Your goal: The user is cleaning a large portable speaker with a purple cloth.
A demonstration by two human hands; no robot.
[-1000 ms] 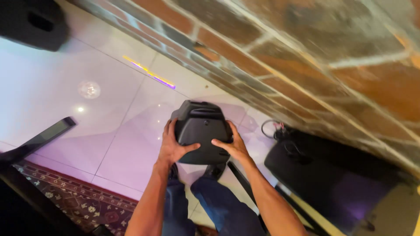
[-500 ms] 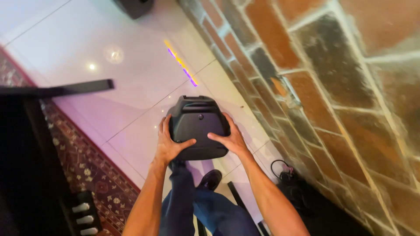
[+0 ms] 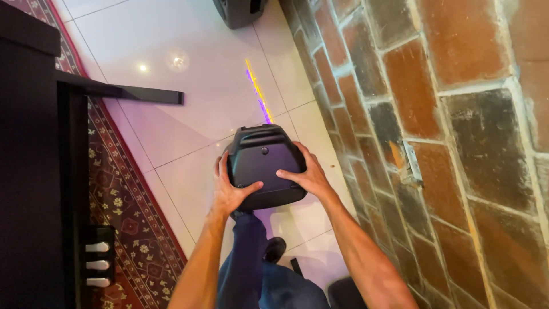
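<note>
Overhead, both hands (image 3: 269,186) gripping black speaker (image 3: 264,163), glossy white tile floor (image 3: 194,68), brick wall (image 3: 434,114), patterned rug (image 3: 123,212)

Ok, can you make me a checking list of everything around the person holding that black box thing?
Surface: glossy white tiled floor with light reflections and a purple-yellow streak of light.
Job's things: black speaker box, held up off the floor between both hands.
Clutter: a second dark box stands on the floor by the wall, farther off.
Grippers: left hand and right hand grip the speaker box from opposite sides.
Cables: nothing seen.
Surroundings: brick wall on the right with a small wall plate; patterned red rug on the left; dark piano with three silver pedals.
</note>
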